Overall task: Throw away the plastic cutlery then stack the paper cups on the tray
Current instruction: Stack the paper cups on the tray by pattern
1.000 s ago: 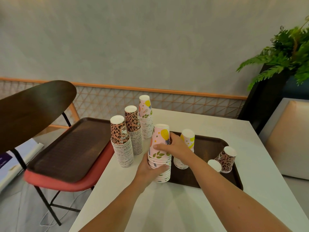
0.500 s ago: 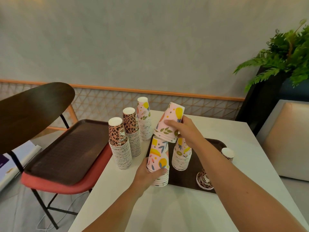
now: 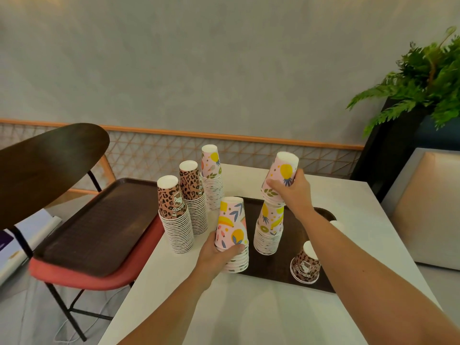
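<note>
Two hands on cups, head view. My left hand [image 3: 219, 255] curls round the lower part of a short pink stack [image 3: 232, 235] at the tray's [image 3: 273, 270] near-left corner. My right hand [image 3: 293, 192] grips a bunch of pink cups [image 3: 282, 175], tilted, right atop a second pink stack [image 3: 268, 230] standing on the tray. One leopard cup [image 3: 305, 267] sits inverted on the tray, near-right. Three tall stacks [image 3: 184, 210] stand on the table [image 3: 249, 314], left of the tray.
</note>
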Motion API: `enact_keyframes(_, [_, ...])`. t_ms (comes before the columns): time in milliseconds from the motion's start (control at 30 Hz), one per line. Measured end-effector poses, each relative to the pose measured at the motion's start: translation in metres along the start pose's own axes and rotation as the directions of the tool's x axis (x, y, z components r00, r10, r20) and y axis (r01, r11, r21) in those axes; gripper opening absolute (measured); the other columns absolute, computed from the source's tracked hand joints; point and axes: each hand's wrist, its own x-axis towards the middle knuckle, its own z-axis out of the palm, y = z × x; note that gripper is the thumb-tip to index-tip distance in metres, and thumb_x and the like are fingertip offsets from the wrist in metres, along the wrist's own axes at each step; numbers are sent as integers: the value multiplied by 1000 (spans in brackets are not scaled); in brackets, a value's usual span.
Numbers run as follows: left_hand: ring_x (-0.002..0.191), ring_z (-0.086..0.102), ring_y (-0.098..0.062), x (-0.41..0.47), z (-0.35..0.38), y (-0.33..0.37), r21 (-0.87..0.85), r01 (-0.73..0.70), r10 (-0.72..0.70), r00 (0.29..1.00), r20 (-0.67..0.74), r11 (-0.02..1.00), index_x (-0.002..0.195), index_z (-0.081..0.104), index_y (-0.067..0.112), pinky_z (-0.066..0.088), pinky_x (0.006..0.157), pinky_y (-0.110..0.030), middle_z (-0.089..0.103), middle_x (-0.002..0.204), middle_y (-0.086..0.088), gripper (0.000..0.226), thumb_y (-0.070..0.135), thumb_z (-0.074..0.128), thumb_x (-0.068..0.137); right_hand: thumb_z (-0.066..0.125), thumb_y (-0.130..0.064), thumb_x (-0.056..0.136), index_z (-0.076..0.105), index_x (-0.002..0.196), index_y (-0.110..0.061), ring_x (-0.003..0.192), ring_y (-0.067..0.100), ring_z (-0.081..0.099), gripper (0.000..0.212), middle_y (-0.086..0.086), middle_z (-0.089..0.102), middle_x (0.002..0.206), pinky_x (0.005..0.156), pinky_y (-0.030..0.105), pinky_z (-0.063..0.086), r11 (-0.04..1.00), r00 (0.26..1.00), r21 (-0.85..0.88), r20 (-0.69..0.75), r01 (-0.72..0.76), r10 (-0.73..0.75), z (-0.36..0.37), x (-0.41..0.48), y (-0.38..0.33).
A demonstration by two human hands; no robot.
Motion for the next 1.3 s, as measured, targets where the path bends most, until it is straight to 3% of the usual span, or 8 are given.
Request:
enact_keyframes(200, [103, 62, -12, 2, 1, 3, -37, -8, 8, 1000, 5, 999, 122, 50, 21, 51, 77, -20, 65, 116, 1, 59, 18, 80, 71, 76, -17, 77, 46, 124, -9, 104, 21, 58, 56, 3, 57, 109, 78, 25, 43, 997, 992, -56, 109, -61, 67, 5, -10, 38])
enact_keyframes(333, [100, 62, -8, 2, 2, 6, -61, -7, 8, 1000, 11, 998, 120, 50, 23, 50, 74, -19, 66, 111, 4, 55, 17, 78, 73, 76, -27, 77, 31, 143, -15, 124, 26, 45, 81, 10, 45, 137, 94, 31, 40, 990, 981, -129, 182, -49, 73, 5, -11, 48])
enact_keyframes(467, [96, 62, -5, 2, 6, 10, -76, -7, 9, 1000, 18, 997, 115, 51, 26, 48, 70, -17, 66, 107, 8, 51, 17, 78, 73, 71, -35, 80, 39, 138, -13, 120, 18, 43, 70, 6, 48, 126, 95, 28, 37, 968, 984, -176, 32, 180, -177, 9, -14, 28])
enact_keyframes(567, [103, 61, -10, 3, 9, 14, -79, -14, 17, 999, 27, 997, 122, 50, 24, 48, 78, -20, 65, 114, 5, 57, 19, 79, 72, 70, -32, 81, 48, 130, -12, 106, 10, 49, 58, 0, 52, 113, 81, 10, 39, 953, 952, -90, 127, 289, -277, 17, -26, 5])
enact_keyframes(633, [105, 61, -11, 2, 11, 16, -82, -30, 33, 999, 33, 996, 123, 50, 23, 49, 79, -20, 65, 115, 3, 58, 20, 79, 72, 72, -31, 80, 50, 129, -12, 101, 9, 52, 57, -2, 54, 108, 76, 7, 43, 969, 938, -54, 266, 242, -220, 24, -34, -3])
enact_keyframes(800, [105, 61, -8, 1, 13, 21, -77, -69, 74, 995, 70, 995, 119, 51, 28, 49, 81, -19, 66, 115, 6, 52, 19, 77, 75, 77, -37, 74, 54, 122, -17, 103, 14, 63, 57, -1, 65, 115, 87, 29, 54, 994, 833, -99, 553, 47, 16, 35, -46, -1])
enact_keyframes(1167, [108, 61, -9, -3, 6, 18, -13, -88, 88, 985, 149, 996, 122, 49, 26, 52, 78, -17, 65, 118, 5, 66, 10, 83, 67, 73, -33, 78, 58, 103, -24, 92, 15, 66, 31, 0, 68, 105, 69, 24, 53, 989, 844, -16, 520, -146, 133, 34, -44, -9])
enact_keyframes(1300, [105, 63, -8, -4, 5, 21, -19, -88, 90, 986, 143, 996, 118, 51, 29, 52, 80, -19, 67, 114, 6, 63, 9, 82, 67, 73, -33, 78, 59, 111, -18, 95, 17, 68, 39, 2, 69, 107, 79, 35, 56, 984, 849, 28, 511, -175, 136, 33, -39, -15])
